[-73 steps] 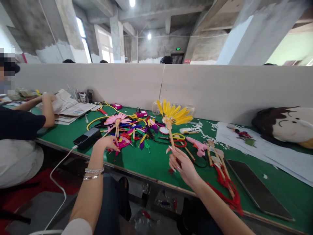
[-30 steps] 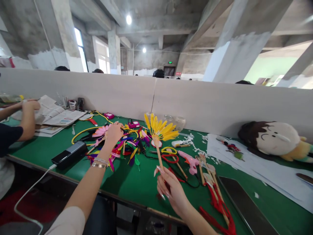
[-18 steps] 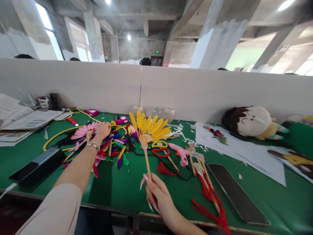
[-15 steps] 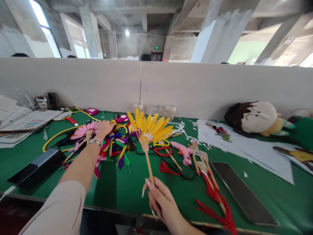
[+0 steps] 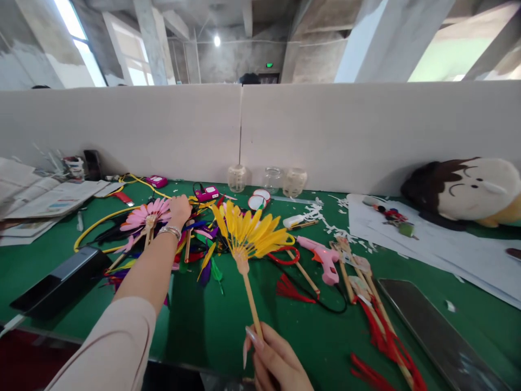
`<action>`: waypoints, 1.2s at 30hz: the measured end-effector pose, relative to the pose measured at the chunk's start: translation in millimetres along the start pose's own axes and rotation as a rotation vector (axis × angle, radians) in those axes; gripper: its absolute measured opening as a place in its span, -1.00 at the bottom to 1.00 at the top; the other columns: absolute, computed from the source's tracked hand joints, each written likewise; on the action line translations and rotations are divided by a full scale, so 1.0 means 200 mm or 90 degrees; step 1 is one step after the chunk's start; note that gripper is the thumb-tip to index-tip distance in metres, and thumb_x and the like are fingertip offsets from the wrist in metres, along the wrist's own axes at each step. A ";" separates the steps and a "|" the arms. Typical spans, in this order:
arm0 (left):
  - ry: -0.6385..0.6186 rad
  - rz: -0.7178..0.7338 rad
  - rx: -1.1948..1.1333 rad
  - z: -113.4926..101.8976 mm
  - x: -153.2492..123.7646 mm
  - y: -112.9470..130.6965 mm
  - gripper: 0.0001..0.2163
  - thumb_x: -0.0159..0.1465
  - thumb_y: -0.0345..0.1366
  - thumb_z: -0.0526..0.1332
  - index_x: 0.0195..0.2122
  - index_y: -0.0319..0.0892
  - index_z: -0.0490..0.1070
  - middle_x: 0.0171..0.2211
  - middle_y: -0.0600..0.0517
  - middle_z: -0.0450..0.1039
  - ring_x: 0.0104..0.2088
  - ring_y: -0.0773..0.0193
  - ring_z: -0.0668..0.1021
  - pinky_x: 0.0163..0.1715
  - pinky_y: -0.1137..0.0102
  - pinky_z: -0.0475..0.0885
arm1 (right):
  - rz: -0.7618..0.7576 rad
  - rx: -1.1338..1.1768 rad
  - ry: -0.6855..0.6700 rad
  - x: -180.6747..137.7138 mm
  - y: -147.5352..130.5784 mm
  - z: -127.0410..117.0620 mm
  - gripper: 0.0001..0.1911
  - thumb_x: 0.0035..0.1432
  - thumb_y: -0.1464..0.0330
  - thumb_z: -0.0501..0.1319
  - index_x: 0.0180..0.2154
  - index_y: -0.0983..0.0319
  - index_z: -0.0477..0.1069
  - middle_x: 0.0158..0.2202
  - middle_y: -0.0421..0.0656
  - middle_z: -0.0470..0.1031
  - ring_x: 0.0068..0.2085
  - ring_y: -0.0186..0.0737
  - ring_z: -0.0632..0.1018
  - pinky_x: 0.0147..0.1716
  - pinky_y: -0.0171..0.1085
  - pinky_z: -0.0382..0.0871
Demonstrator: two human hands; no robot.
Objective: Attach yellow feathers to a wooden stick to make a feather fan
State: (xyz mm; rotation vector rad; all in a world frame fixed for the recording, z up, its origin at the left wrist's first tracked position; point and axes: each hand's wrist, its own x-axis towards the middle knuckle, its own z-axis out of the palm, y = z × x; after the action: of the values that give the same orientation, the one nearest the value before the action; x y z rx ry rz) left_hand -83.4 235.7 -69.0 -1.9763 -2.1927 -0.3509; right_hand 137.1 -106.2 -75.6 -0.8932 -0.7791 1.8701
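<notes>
Yellow, wooden-handled feather fan (image 5: 250, 233) stays pinched in the right hand (image 5: 279, 361); left hand (image 5: 180, 209) has reached to the far side of the multicoloured feather pile (image 5: 196, 257), can't tell its grip, probably one-handed rummaging.

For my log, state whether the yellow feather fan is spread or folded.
Spread: the yellow feather fan shows feathers splayed apart above its handle.

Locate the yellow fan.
In the head view, the yellow fan is near centre, its stick in the right hand, left of the pink glue gun.
</notes>
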 end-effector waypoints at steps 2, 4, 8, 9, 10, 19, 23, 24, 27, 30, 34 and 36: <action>0.003 -0.015 -0.014 0.01 -0.02 -0.02 -0.69 0.12 -0.27 0.08 -0.15 -0.28 0.39 -0.22 -0.19 0.44 -0.15 0.07 0.42 -0.17 0.28 0.26 | 0.001 0.006 0.003 -0.01 -0.03 0.01 -0.54 -0.12 -0.05 0.19 -0.45 0.22 0.24 -0.87 -0.47 -0.04 -0.83 -0.56 -0.07 -0.83 -0.45 -0.19; 0.001 -0.029 -0.014 0.01 -0.03 -0.04 -0.71 0.13 -0.26 0.06 -0.19 -0.23 0.43 -0.23 -0.17 0.45 -0.14 0.05 0.42 -0.18 0.26 0.25 | -0.015 0.012 0.018 -0.02 -0.07 0.02 -0.55 -0.11 -0.03 0.20 -0.46 0.23 0.23 -0.86 -0.48 -0.02 -0.83 -0.58 -0.08 -0.82 -0.47 -0.16; 0.021 -0.002 0.011 -0.03 -0.06 -0.07 -0.75 0.13 -0.27 0.08 -0.27 -0.18 0.50 -0.25 -0.15 0.46 -0.12 0.01 0.39 -0.19 0.24 0.25 | -0.039 0.012 0.048 -0.05 -0.12 0.04 -0.56 -0.12 0.00 0.22 -0.47 0.25 0.24 -0.84 -0.47 -0.01 -0.80 -0.60 -0.06 -0.79 -0.50 -0.08; 0.033 0.005 0.014 -0.04 -0.06 -0.07 -0.76 0.12 -0.26 0.09 -0.28 -0.18 0.50 -0.25 -0.15 0.46 -0.12 0.01 0.39 -0.20 0.24 0.25 | -0.037 0.009 0.053 -0.05 -0.12 0.04 -0.57 -0.11 0.01 0.22 -0.47 0.25 0.24 -0.84 -0.47 0.00 -0.79 -0.59 -0.05 -0.78 -0.50 -0.06; 0.044 0.003 0.014 -0.06 -0.07 -0.08 -0.76 0.12 -0.26 0.10 -0.29 -0.17 0.51 -0.25 -0.14 0.47 -0.13 0.00 0.39 -0.21 0.25 0.26 | -0.034 0.009 0.057 -0.05 -0.12 0.05 -0.58 -0.10 0.02 0.22 -0.47 0.25 0.24 -0.84 -0.46 0.00 -0.79 -0.59 -0.04 -0.78 -0.50 -0.05; 0.080 -0.078 -0.105 -0.21 -0.08 -0.12 -0.79 0.08 -0.20 0.17 -0.31 -0.04 0.53 -0.28 -0.05 0.49 -0.21 0.06 0.43 -0.32 0.31 0.31 | -0.068 -0.021 0.032 -0.03 -0.17 0.03 -0.62 -0.07 0.06 0.21 -0.49 0.25 0.24 -0.85 -0.47 0.01 -0.82 -0.58 -0.04 -0.81 -0.47 -0.08; 0.108 -0.104 -0.199 -0.26 -0.09 -0.14 -0.80 0.04 -0.20 0.19 -0.33 -0.05 0.54 -0.30 -0.03 0.50 -0.26 0.12 0.46 -0.36 0.35 0.32 | -0.107 -0.041 0.022 -0.02 -0.18 0.02 -0.64 -0.03 0.08 0.19 -0.45 0.27 0.27 -0.85 -0.48 0.00 -0.82 -0.58 -0.04 -0.80 -0.48 -0.03; 0.111 -0.108 -0.228 -0.27 -0.09 -0.14 -0.80 0.03 -0.20 0.21 -0.33 -0.06 0.54 -0.32 -0.02 0.50 -0.29 0.14 0.47 -0.37 0.36 0.33 | -0.115 -0.043 0.019 -0.01 -0.18 0.02 -0.64 -0.02 0.08 0.19 -0.44 0.27 0.27 -0.86 -0.48 0.00 -0.82 -0.58 -0.04 -0.81 -0.48 -0.02; 0.107 -0.124 -0.321 -0.30 -0.09 -0.16 -0.79 0.00 -0.18 0.22 -0.35 -0.08 0.54 -0.41 -0.01 0.51 -0.38 0.18 0.48 -0.40 0.36 0.33 | -0.136 -0.048 0.018 0.03 -0.17 -0.01 -0.63 -0.03 0.06 0.17 -0.43 0.25 0.26 -0.87 -0.48 0.00 -0.84 -0.55 -0.04 -0.85 -0.48 -0.03; 0.109 -0.156 -0.435 -0.30 -0.09 -0.17 -0.75 -0.01 -0.13 0.23 -0.34 -0.10 0.54 -0.54 0.01 0.47 -0.47 0.21 0.47 -0.42 0.35 0.34 | -0.164 -0.069 0.038 0.06 -0.17 -0.04 -0.62 -0.04 0.05 0.17 -0.43 0.25 0.26 -0.87 -0.48 0.01 -0.85 -0.56 -0.05 -0.84 -0.48 0.02; 0.158 -0.219 -0.662 -0.29 -0.11 -0.19 -0.71 -0.10 -0.17 0.29 -0.37 -0.20 0.52 -0.49 0.00 0.49 -0.42 0.24 0.48 -0.34 0.37 0.37 | -0.193 -0.088 0.066 0.09 -0.18 -0.06 -0.64 -0.05 0.07 0.19 -0.46 0.25 0.25 -0.86 -0.48 0.01 -0.83 -0.57 -0.04 -0.82 -0.49 0.05; 0.179 -0.252 -0.772 -0.29 -0.12 -0.20 -0.71 -0.14 -0.21 0.31 -0.38 -0.24 0.49 -0.43 -0.02 0.49 -0.39 0.27 0.49 -0.30 0.40 0.37 | -0.192 -0.090 0.069 0.11 -0.17 -0.07 -0.63 -0.07 0.07 0.20 -0.47 0.24 0.25 -0.86 -0.47 0.01 -0.83 -0.56 -0.03 -0.84 -0.48 0.04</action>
State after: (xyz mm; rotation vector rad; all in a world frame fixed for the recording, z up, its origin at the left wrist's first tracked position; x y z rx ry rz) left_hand -122.3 192.9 -21.9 -1.5697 -2.3310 -2.2665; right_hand 157.2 -71.0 -61.4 -0.9014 -0.9322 1.5067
